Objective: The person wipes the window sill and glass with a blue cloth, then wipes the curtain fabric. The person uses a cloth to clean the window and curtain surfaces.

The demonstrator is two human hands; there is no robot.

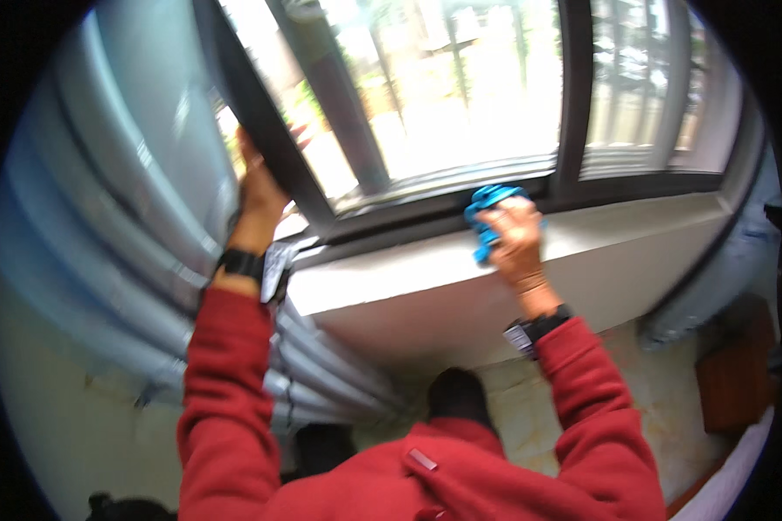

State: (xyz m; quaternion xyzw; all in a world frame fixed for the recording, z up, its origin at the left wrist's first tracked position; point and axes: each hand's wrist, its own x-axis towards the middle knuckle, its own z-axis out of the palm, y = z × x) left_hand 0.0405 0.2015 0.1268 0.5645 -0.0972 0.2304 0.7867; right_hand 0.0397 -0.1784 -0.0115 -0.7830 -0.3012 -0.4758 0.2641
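A bright blue cloth is bunched in my right hand, pressed against the lower rail of a dark-framed sliding window. Below that rail runs the pale window sill. My left hand grips the dark upright edge of the window sash, its palm on the near side. Its fingertips are partly hidden behind the frame and show blurred through the glass. Both wrists wear black bands, and red sleeves cover my arms.
Light blue curtains hang at the left, close to my left arm; another curtain hangs at the right. Bars stand outside the glass. A brown wooden piece of furniture stands on the tiled floor at lower right.
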